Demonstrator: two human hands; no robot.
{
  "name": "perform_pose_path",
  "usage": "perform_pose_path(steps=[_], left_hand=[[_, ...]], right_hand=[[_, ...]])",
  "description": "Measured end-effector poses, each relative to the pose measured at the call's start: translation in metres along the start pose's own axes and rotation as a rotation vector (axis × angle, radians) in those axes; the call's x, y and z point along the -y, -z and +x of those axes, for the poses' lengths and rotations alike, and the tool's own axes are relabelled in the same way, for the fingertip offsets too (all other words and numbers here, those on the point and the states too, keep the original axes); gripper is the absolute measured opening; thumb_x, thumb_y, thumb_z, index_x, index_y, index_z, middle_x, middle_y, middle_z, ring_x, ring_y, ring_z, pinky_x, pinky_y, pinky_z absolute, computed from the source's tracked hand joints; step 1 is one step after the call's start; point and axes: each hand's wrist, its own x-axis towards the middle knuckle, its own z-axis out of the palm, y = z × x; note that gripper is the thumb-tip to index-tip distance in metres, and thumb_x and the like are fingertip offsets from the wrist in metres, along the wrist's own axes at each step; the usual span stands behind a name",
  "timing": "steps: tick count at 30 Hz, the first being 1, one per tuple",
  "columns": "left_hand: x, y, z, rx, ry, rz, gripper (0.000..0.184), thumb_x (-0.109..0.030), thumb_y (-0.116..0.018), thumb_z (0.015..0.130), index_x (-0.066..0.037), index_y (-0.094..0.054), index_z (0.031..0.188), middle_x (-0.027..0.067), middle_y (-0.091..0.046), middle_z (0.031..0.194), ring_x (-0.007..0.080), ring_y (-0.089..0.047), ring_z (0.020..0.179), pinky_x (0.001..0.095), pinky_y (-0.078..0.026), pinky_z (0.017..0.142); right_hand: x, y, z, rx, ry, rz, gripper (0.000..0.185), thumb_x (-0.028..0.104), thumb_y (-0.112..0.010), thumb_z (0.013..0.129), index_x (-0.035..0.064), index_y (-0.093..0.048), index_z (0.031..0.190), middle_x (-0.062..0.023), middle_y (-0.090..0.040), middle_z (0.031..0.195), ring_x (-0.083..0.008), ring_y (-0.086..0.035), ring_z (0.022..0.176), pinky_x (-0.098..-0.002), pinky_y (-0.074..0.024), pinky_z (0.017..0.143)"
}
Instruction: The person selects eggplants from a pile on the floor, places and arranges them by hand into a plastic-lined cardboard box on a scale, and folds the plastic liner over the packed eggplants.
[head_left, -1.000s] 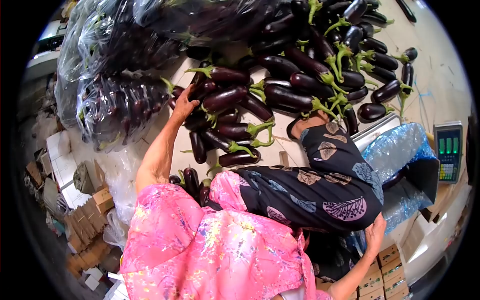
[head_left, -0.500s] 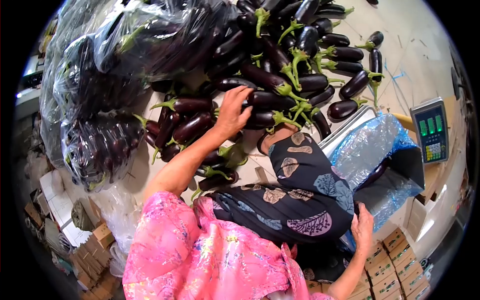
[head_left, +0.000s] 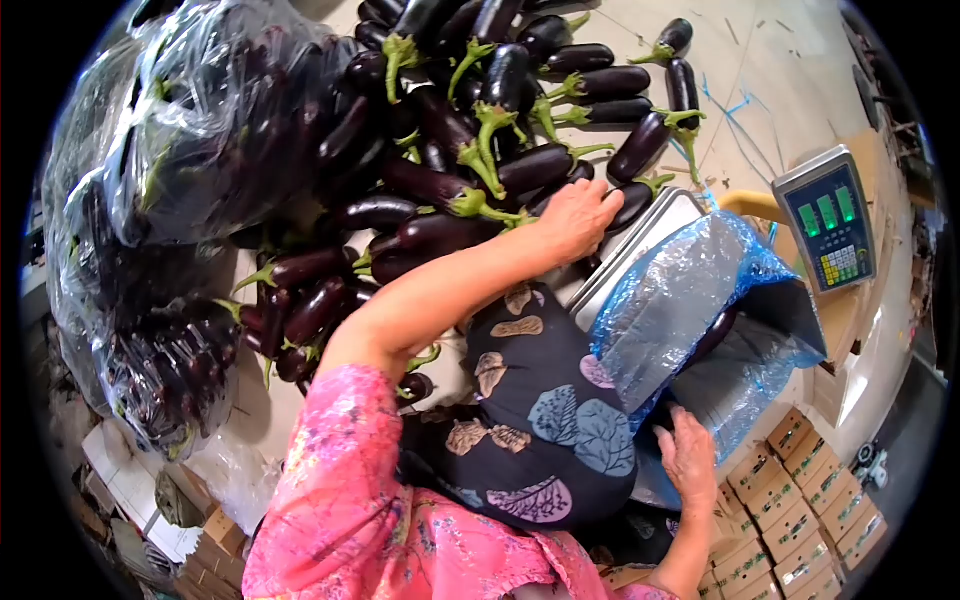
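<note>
My left hand is over the dark eggplants beside the scale's metal tray. Its fingers curl down round an eggplant, mostly hidden, with only a dark end showing under the palm. Just past the fingertips lies another eggplant. My right hand has its fingers apart at the near edge of a blue-edged clear plastic bag. Nothing shows in that hand. The bag lies open over a dark scoop-shaped tray, and part of an eggplant shows inside.
Filled clear plastic bags of eggplants stand at the left. A loose heap of eggplants covers the upper middle. At the right is a scale display with green digits. Small cartons are stacked at the lower right.
My left hand has moved right across the heap, from the eggplants near the filled bags to the tray's edge. My right hand has shifted onto the blue bag's edge. The view has swung right.
</note>
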Motion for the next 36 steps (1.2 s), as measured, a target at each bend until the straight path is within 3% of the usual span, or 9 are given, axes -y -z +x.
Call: perform_pose_path(steps=[4,5,8,15,24,29,30,31,36], left_hand=[[-0.008,-0.087,0.04,0.029,0.149,0.013,0.047,-0.006,-0.061,0.08,-0.007,-0.046,0.125,0.0189,-0.056,0.106,0.0377,-0.059,0.097,0.05,-0.049,0.083],[-0.003,-0.111,0.046,0.117,0.212,0.054,0.079,-0.013,-0.074,0.074,-0.009,-0.038,0.144,0.0194,-0.054,0.116,0.0398,-0.057,0.104,0.0508,-0.047,0.086],[-0.002,-0.125,0.055,0.112,0.308,0.06,0.082,-0.014,-0.075,0.072,-0.011,-0.037,0.146,0.0211,-0.054,0.115,0.0417,-0.055,0.104,0.0532,-0.045,0.088],[-0.006,-0.004,0.051,0.08,0.183,0.007,0.082,-0.016,-0.079,0.065,-0.016,-0.049,0.141,0.0165,-0.053,0.116,0.037,-0.051,0.11,0.0476,-0.044,0.092],[0.051,0.074,0.067,-0.431,0.137,0.116,0.072,-0.014,-0.08,0.072,-0.01,-0.051,0.138,0.0175,-0.046,0.141,0.0395,-0.045,0.125,0.0512,-0.04,0.101],[0.132,0.067,0.015,-0.472,0.586,0.206,0.083,-0.033,-0.083,0.074,-0.002,-0.044,0.141,0.0251,-0.051,0.132,0.0429,-0.049,0.12,0.0488,-0.043,0.101],[0.137,0.078,0.017,-0.158,0.817,0.005,0.079,-0.044,-0.079,0.076,-0.002,-0.048,0.135,0.0251,-0.057,0.12,0.0423,-0.056,0.111,0.0486,-0.047,0.096],[0.132,0.067,0.017,-0.334,0.755,0.057,0.073,-0.048,-0.077,0.076,-0.003,-0.055,0.128,0.023,-0.06,0.109,0.041,-0.06,0.103,0.0489,-0.05,0.09],[0.111,0.043,0.074,-0.411,0.706,-0.095,0.069,-0.045,-0.079,0.076,-0.006,-0.058,0.129,0.0239,-0.061,0.109,0.0407,-0.061,0.104,0.0493,-0.05,0.091]], right_hand=[[0.0,0.003,0.004,-0.011,0.023,0.018,0.034,0.01,-0.066,0.087,0.0029,-0.06,0.119,-0.022,-0.064,0.095,-0.0459,-0.061,0.085,-0.0505,-0.0496,0.072],[0.002,0.005,0.005,-0.005,0.021,0.028,0.034,0.009,-0.067,0.086,0.0029,-0.06,0.12,-0.022,-0.063,0.094,-0.0457,-0.06,0.084,-0.0505,-0.0495,0.072],[0.001,0.009,0.005,0.009,-0.003,0.04,0.037,0.009,-0.067,0.086,0.0027,-0.059,0.122,-0.022,-0.062,0.094,-0.0444,-0.06,0.083,-0.0502,-0.0492,0.071],[0.006,0.019,0.002,0.069,-0.026,0.024,0.04,0.01,-0.069,0.087,0.0027,-0.058,0.124,-0.0191,-0.062,0.095,-0.04,-0.062,0.086,-0.0469,-0.0499,0.074],[0.009,0.023,0.005,0.009,0.012,0.062,0.038,0.003,-0.07,0.083,-0.0005,-0.059,0.119,-0.0217,-0.062,0.095,-0.0432,-0.061,0.085,-0.0486,-0.0483,0.073],[0.01,0.023,0.005,0.009,0.025,0.044,0.036,0.003,-0.07,0.083,-0.0008,-0.06,0.117,-0.022,-0.062,0.094,-0.0438,-0.06,0.085,-0.0484,-0.0484,0.073],[0.01,0.022,0.005,0.011,0.026,0.04,0.036,0.003,-0.07,0.083,-0.0008,-0.06,0.117,-0.022,-0.062,0.094,-0.044,-0.06,0.084,-0.0485,-0.0483,0.072],[0.009,0.019,0.005,0.015,0.031,0.035,0.035,0.003,-0.07,0.083,-0.0007,-0.06,0.117,-0.0221,-0.062,0.094,-0.0441,-0.06,0.084,-0.0486,-0.0482,0.072],[0.028,0.029,0.016,-0.008,0.053,0.027,0.035,0.003,-0.069,0.083,-0.0004,-0.06,0.116,-0.0222,-0.061,0.093,-0.045,-0.059,0.083,-0.0494,-0.0476,0.071]])
